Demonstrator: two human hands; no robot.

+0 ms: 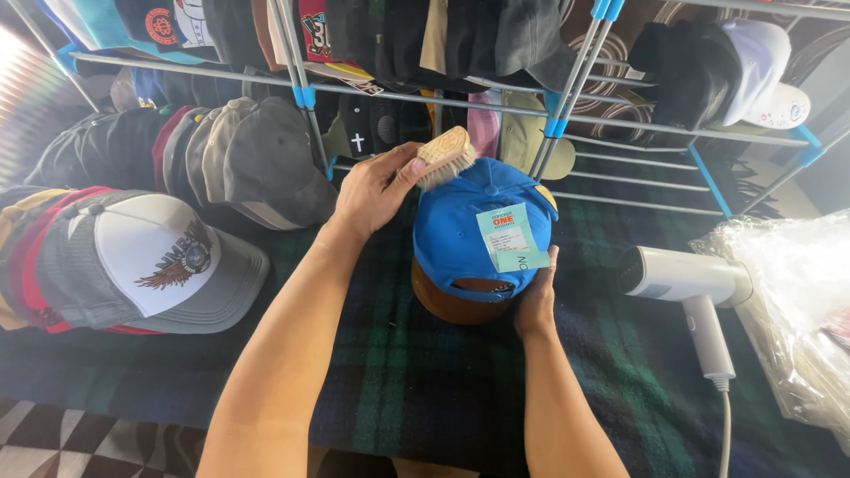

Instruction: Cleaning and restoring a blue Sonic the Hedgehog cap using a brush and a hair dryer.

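Left hand (376, 188): closed around a wooden brush (445, 152), bristles on the far top of the cap.
Right hand (537, 296): fingers curled against the cap's near right side, steadying it.
Cap (460, 230): blue with a brown brim and a teal tag (511, 236), mid-table on the plaid cloth (425, 372).
Steamer (686, 283): white, lying right of the cap.
Cap stack (150, 257): left, near the rack (567, 115).

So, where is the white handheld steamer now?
In the head view, the white steamer lies on the dark plaid cloth, right of the blue cap, beside the clear plastic bag.
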